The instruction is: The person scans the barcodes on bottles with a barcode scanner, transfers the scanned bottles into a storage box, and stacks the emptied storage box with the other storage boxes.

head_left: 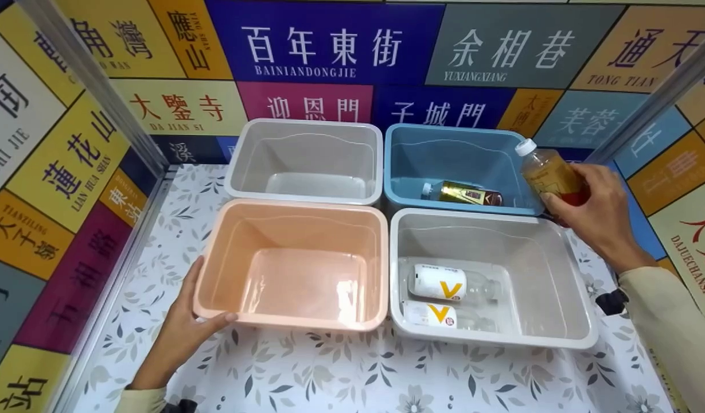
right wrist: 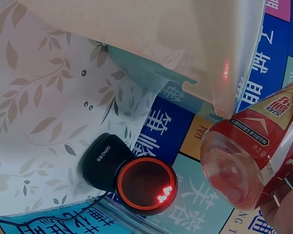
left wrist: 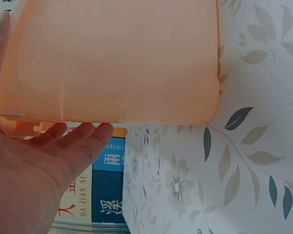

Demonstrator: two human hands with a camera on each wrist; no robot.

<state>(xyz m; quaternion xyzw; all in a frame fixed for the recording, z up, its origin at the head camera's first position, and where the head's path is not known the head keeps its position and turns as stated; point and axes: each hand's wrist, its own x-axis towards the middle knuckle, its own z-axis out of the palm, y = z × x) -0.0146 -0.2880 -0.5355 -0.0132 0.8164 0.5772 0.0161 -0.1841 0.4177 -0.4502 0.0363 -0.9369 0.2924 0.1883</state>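
My left hand holds the front-left corner of an empty peach plastic bin. Its thumb lies on the front rim, and the fingers reach along the outer side wall. At the right, my right hand grips a plastic drink bottle with a white cap and a gold-and-red label. The bottle is tilted, cap toward the upper left, beside the right end of the blue bin. Inside that bin lies another bottle with a gold label.
A light grey bin at front right holds two clear bottles with white labels. Behind the peach bin stands another grey bin. A black device with a red ring sits near the wall. Printed panels enclose the floral-covered table.
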